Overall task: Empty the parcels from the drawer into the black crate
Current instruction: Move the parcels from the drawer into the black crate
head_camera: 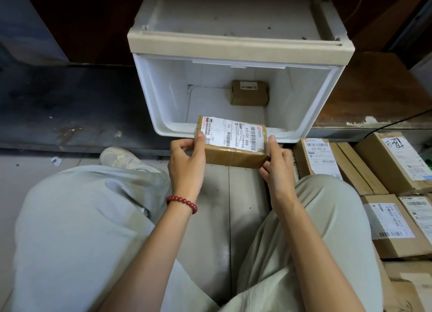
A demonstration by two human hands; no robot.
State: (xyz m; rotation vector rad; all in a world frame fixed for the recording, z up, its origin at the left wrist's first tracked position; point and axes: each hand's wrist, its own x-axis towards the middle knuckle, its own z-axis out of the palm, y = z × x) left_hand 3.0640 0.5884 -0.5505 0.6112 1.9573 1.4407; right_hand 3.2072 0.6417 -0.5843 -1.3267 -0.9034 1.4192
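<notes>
The left hand (185, 164) and right hand (275, 164) grip a taped parcel (231, 141) by its ends, at the front rim of the drawer (149, 101). One small box (249, 93) sits inside at twelve o'clock. More stacked parcels (385, 223) lie at three o'clock, and I see no black crate.

We wear loose pale grey-green trousers (81, 218), creased at the knees. A bracelet (181, 203) of dark red round beads circles the wrist behind our left hand (185, 169). Off-white sneaker (124, 159) at ten o'clock.
</notes>
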